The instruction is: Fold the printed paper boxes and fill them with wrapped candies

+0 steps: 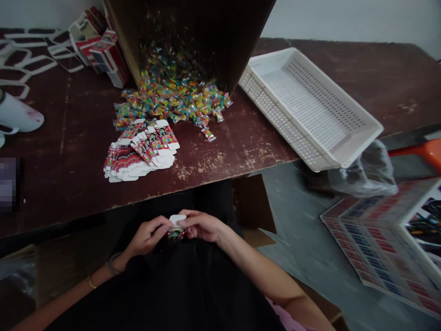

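Close to my body, below the table's front edge, both hands hold one small printed carton (177, 233) with a white end flap. My left hand (149, 234) pinches its left side between thumb and fingers. On the right side, my right hand (203, 225) grips it, the thumb at the white flap. Whether anything is inside the carton cannot be seen. On the table ahead lies a fanned pile of flat cartons (138, 154) in the same red print. Behind it, many small wrapped candies (172, 101) spill from a large cardboard box (124, 41) lying on its side.
A white perforated plastic basket (310, 105) stands on the right of the table (220, 158), overhanging its front edge. At the left are a white mug (20, 114) and a stack of red boxes (106, 55). A patterned carton (375, 230) and an orange handle (430, 154) lie lower right.
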`<state>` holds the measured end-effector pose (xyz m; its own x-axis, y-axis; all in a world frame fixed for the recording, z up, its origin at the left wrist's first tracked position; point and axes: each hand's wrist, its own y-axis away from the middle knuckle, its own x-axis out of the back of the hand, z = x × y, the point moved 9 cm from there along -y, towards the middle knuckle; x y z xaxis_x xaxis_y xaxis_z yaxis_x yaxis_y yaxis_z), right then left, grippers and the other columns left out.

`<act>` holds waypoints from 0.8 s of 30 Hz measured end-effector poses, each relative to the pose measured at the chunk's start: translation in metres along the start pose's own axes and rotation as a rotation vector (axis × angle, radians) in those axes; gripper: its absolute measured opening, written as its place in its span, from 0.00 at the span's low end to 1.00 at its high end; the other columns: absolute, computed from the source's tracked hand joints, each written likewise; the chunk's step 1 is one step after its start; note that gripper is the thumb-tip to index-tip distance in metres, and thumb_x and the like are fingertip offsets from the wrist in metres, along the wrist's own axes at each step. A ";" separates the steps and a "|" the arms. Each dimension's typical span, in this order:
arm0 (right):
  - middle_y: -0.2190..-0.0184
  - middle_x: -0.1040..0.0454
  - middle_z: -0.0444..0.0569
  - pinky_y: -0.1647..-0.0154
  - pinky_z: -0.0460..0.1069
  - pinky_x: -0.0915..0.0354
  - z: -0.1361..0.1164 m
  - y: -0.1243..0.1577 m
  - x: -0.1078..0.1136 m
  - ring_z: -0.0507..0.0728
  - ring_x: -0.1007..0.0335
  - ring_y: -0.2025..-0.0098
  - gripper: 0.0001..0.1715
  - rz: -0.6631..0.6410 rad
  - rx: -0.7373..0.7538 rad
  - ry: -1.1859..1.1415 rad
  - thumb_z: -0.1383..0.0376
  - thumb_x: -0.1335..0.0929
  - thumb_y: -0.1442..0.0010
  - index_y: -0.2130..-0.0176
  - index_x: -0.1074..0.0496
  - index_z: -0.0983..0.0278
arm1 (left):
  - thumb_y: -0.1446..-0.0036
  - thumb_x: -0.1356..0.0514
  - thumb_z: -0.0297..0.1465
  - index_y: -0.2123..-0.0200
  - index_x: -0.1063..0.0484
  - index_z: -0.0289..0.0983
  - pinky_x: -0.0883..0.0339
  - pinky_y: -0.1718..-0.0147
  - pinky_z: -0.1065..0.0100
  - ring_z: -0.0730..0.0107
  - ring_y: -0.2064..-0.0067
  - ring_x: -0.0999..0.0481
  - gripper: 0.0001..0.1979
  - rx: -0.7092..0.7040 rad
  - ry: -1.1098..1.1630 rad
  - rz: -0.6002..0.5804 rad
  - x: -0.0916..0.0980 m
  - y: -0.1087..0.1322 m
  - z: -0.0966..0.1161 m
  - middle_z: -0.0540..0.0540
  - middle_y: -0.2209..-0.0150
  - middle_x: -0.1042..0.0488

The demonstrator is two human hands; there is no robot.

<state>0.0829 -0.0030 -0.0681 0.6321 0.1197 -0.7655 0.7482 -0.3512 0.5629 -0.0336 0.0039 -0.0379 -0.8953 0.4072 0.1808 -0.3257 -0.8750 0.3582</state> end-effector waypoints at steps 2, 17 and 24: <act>0.75 0.29 0.39 0.79 0.40 0.37 0.002 -0.006 -0.001 0.44 0.36 0.79 0.22 0.040 -0.002 0.113 0.65 0.22 0.60 0.66 0.30 0.66 | 0.42 0.41 0.37 0.58 0.28 0.39 0.34 0.67 0.70 0.67 0.68 0.24 0.11 0.073 0.100 0.016 0.001 0.003 -0.005 0.48 0.68 0.22; 0.59 0.23 0.51 0.55 0.48 0.32 -0.045 0.016 -0.038 0.53 0.26 0.58 0.15 0.025 0.603 1.133 0.61 0.35 0.34 0.53 0.22 0.63 | 0.49 0.34 0.34 0.43 0.32 0.38 0.38 0.47 0.59 0.56 0.46 0.27 0.28 0.327 0.610 -0.293 -0.030 0.004 -0.038 0.41 0.48 0.25; 0.60 0.22 0.53 0.55 0.49 0.33 -0.057 0.027 -0.041 0.55 0.27 0.58 0.16 0.007 0.750 1.521 0.65 0.38 0.32 0.51 0.24 0.63 | 0.44 0.37 0.38 0.43 0.32 0.39 0.41 0.43 0.57 0.56 0.45 0.29 0.26 0.204 0.380 -0.375 -0.034 -0.003 -0.026 0.41 0.48 0.25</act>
<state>0.0889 0.0352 -0.0035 0.5755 0.6781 0.4571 0.7740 -0.6321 -0.0370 -0.0099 -0.0138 -0.0690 -0.7883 0.5247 -0.3213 -0.6109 -0.6051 0.5106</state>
